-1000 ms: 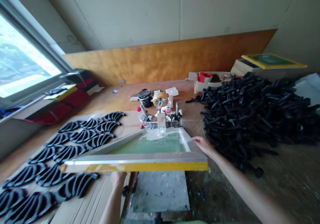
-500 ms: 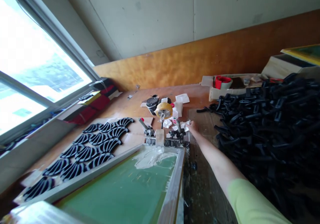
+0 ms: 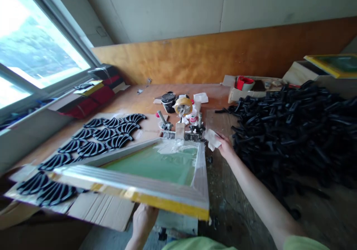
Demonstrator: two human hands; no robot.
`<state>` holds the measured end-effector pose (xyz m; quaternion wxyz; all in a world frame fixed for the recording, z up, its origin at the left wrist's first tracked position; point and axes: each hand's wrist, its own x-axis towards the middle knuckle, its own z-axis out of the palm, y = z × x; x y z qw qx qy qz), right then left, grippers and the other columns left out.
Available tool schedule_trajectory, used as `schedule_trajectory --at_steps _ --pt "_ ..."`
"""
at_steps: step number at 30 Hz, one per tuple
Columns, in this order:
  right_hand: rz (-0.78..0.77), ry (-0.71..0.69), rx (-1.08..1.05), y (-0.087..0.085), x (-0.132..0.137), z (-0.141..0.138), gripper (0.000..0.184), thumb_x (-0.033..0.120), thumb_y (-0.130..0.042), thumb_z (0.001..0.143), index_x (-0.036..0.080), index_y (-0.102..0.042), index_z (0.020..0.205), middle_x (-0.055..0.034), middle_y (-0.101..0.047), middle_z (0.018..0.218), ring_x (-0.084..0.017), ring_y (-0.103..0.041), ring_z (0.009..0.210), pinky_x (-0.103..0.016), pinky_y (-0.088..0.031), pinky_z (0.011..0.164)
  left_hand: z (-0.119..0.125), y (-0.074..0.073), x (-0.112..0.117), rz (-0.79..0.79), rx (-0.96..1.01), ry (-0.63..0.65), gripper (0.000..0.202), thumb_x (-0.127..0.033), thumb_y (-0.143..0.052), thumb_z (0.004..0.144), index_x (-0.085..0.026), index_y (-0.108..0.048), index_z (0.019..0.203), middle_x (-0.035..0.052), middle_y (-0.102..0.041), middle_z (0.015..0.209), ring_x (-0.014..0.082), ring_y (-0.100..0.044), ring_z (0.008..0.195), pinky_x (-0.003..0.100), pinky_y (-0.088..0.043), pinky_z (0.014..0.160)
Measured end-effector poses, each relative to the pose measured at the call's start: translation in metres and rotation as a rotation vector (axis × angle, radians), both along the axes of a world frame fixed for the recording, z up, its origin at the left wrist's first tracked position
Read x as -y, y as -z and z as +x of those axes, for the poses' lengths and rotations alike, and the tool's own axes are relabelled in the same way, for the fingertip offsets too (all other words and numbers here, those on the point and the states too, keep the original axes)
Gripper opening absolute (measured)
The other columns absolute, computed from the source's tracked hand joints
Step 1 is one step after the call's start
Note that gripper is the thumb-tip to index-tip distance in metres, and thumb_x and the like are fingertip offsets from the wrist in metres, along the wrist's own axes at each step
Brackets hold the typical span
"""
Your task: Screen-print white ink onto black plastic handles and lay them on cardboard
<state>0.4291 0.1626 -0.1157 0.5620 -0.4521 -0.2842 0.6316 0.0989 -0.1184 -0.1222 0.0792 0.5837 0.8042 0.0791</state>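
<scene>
Currently the right hand (image 3: 226, 148) pinches a tissue (image 3: 213, 140) beside the frame (image 3: 125, 180), whose front edge hides the left hand's (image 3: 145, 217) fingers, grip impossible to tell.

We count two framed screens (image 3: 156, 166), one near, one far right, and about a dozen black fan-shaped pieces (image 3: 90, 149) at left. We see one tape roll (image 3: 182, 106), one black tub (image 3: 168, 103) and one heap of black parts (image 3: 284, 131) at right.

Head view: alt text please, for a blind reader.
A person's right hand holds a crumpled white sheet beside a framed green screen, the left hand partly beneath the screen's near edge. Fan-shaped black pieces lie at left, a heap of black parts at right.
</scene>
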Motion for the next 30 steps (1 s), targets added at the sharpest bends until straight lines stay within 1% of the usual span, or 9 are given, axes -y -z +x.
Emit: schedule_trajectory --at_steps 3,5,8,11,14,17,20,24,30 --pt "0.002 -0.01 0.056 -0.015 0.052 -0.015 0.037 0.041 -0.078 0.057 0.018 -0.06 0.079 -0.0025 -0.069 0.072 -0.018 -0.064 0.066 -0.029 -0.05 0.062 -0.005 -0.01 0.009 -0.024 -0.024 0.03 0.017 -0.031 -0.046 0.091 -0.021 -0.06 0.091 0.0045 -0.067 0.089 0.0181 -0.067 0.08 0.025 -0.049 0.066" --pt "0.091 -0.019 0.284 -0.019 0.086 -0.033 0.032 0.045 -0.071 0.067 0.019 -0.061 0.083 -0.0015 -0.069 0.072 -0.018 -0.065 0.066 -0.029 -0.052 0.062 -0.012 -0.016 0.011 -0.038 -0.016 0.044 0.017 -0.032 -0.046 0.091 -0.021 -0.058 0.095 0.0046 -0.066 0.093 0.0171 -0.066 0.08 0.024 -0.048 0.068" --pt "0.254 -0.093 0.564 -0.022 0.133 -0.072 0.027 0.041 -0.063 0.078 0.021 -0.065 0.097 -0.0042 -0.073 0.09 -0.022 -0.067 0.085 -0.034 -0.054 0.077 -0.025 -0.019 0.017 -0.064 0.046 0.067 0.017 -0.032 -0.051 0.089 -0.022 -0.059 0.099 0.0044 -0.064 0.097 0.0163 -0.064 0.083 0.024 -0.047 0.072" --pt "0.463 -0.341 0.71 -0.023 0.174 -0.121 0.024 0.028 -0.055 0.086 0.023 -0.068 0.106 -0.0054 -0.071 0.11 -0.022 -0.064 0.104 -0.036 -0.05 0.094 -0.035 -0.016 0.024 -0.057 0.104 0.065 0.018 -0.03 -0.054 0.088 -0.021 -0.061 0.102 0.0048 -0.062 0.097 0.0164 -0.063 0.084 0.025 -0.046 0.074" --pt "0.806 -0.591 0.895 -0.019 0.203 -0.168 0.039 0.013 -0.038 0.091 0.021 -0.064 0.12 -0.0064 -0.064 0.124 -0.018 -0.059 0.116 -0.034 -0.044 0.104 -0.039 -0.012 0.027 -0.027 0.141 0.055 0.017 -0.029 -0.055 0.087 -0.021 -0.062 0.1 0.0044 -0.06 0.095 0.016 -0.061 0.083 0.025 -0.046 0.073" --pt "0.992 -0.692 1.042 -0.006 0.218 -0.199 0.045 0.006 -0.037 0.089 0.015 -0.06 0.126 -0.0093 -0.06 0.13 -0.019 -0.054 0.123 -0.035 -0.041 0.108 -0.04 -0.009 0.027 0.005 0.164 0.072 0.014 -0.028 -0.056 0.087 -0.02 -0.061 0.097 0.0037 -0.059 0.092 0.015 -0.06 0.08 0.024 -0.045 0.072" --pt "1.041 -0.754 1.15 0.012 0.228 -0.211 0.048 0.003 -0.039 0.086 0.013 -0.058 0.129 -0.0116 -0.059 0.131 -0.021 -0.053 0.124 -0.037 -0.043 0.107 -0.042 -0.009 0.027 0.011 0.181 0.093 0.013 -0.028 -0.055 0.087 -0.02 -0.061 0.096 0.0036 -0.058 0.089 0.0148 -0.059 0.078 0.024 -0.045 0.071" --pt "1.044 -0.769 1.19 0.029 0.243 -0.203 0.053 0.001 -0.037 0.084 0.009 -0.054 0.133 -0.0129 -0.054 0.136 -0.021 -0.049 0.128 -0.035 -0.041 0.109 -0.043 -0.01 0.026 0.006 0.179 0.102 0.012 -0.027 -0.056 0.087 -0.02 -0.06 0.095 0.0041 -0.059 0.089 0.0153 -0.059 0.078 0.024 -0.044 0.07" --pt "0.999 -0.796 1.165 0.024 0.253 -0.187 0.055 -0.001 -0.034 0.082 0.01 -0.055 0.131 -0.0118 -0.056 0.134 -0.018 -0.052 0.125 -0.034 -0.042 0.107 -0.043 -0.01 0.025 -0.002 0.174 0.119 0.009 -0.025 -0.056 0.086 -0.019 -0.06 0.092 0.0039 -0.059 0.088 0.0155 -0.059 0.076 0.025 -0.043 0.069"
